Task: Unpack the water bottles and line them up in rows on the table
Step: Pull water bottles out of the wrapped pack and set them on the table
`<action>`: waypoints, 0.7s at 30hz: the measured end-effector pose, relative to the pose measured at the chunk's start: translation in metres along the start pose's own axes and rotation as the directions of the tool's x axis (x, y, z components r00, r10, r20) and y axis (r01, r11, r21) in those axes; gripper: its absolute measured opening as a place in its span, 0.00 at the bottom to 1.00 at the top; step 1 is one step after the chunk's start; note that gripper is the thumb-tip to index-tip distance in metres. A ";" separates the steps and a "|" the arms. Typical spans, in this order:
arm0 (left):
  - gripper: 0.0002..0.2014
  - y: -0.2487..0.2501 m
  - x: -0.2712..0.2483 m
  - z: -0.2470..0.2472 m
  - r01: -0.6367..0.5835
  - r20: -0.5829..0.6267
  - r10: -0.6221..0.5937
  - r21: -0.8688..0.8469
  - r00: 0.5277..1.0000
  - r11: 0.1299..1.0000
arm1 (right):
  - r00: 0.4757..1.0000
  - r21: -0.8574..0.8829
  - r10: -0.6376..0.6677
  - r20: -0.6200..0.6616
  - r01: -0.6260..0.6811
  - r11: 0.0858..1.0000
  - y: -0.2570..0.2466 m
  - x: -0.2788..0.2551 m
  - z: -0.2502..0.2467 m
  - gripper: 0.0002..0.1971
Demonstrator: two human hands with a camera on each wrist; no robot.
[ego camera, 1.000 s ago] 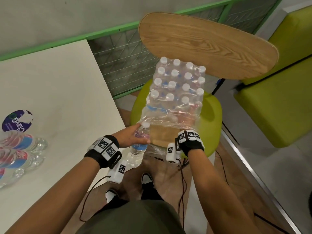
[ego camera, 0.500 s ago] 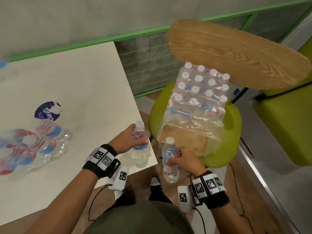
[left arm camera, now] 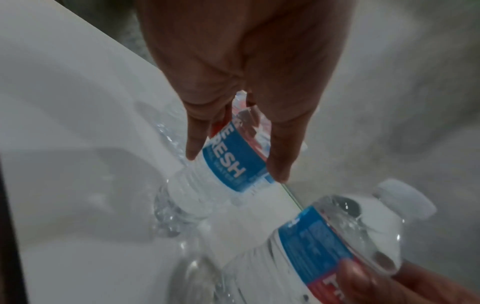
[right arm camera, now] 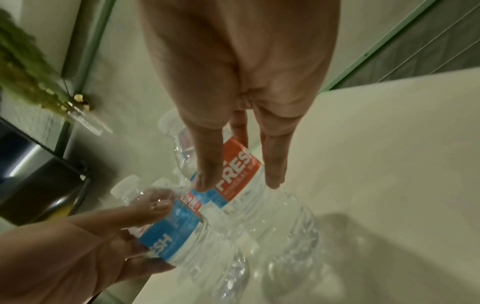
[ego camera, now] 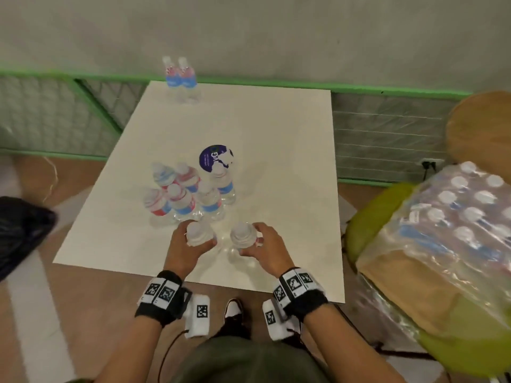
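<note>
fingers (left arm camera: 279,156) gripping 2 bottles (ego camera: 199,234), white table (ego camera: 290,161)

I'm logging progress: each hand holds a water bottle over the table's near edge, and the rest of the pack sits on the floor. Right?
Not quite. The left hand and right hand do each hold a bottle over the table, but the head view shows the pack on the green chair.

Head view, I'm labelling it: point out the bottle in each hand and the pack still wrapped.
Left-hand bottle (ego camera: 198,234), head view, on its shoulder.
Right-hand bottle (ego camera: 243,235), head view, on its shoulder.
Wrapped pack (ego camera: 453,217), head view, on the film over the caps.
</note>
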State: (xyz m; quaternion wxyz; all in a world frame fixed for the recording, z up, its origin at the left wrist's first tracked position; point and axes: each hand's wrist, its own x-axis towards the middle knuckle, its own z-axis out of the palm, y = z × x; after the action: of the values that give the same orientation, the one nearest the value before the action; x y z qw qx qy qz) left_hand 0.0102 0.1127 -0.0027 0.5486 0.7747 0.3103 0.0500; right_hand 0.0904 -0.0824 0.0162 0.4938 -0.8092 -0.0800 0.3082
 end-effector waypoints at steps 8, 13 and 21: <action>0.33 -0.039 0.033 -0.049 0.032 -0.184 -0.027 0.025 0.983 0.999 | 0.994 -0.073 -0.068 0.079 0.074 0.995 -0.029 0.042 0.081 0.33; 0.31 -0.054 0.047 -0.059 0.041 -0.225 -0.037 0.011 0.974 0.999 | 0.996 -0.063 -0.080 0.029 0.081 0.995 -0.041 0.057 0.107 0.32; 0.37 -0.060 0.052 -0.071 0.033 -0.233 -0.031 0.004 0.972 0.999 | 1.000 0.013 -0.017 -0.022 0.017 1.000 -0.043 0.061 0.125 0.37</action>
State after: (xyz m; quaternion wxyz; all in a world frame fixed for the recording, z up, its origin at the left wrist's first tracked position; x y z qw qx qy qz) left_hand -0.0031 0.2110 -0.0412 0.5062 0.7605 0.3853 0.1305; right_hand 0.0748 0.0593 -0.0129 0.5024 -0.8087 -0.0795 0.2954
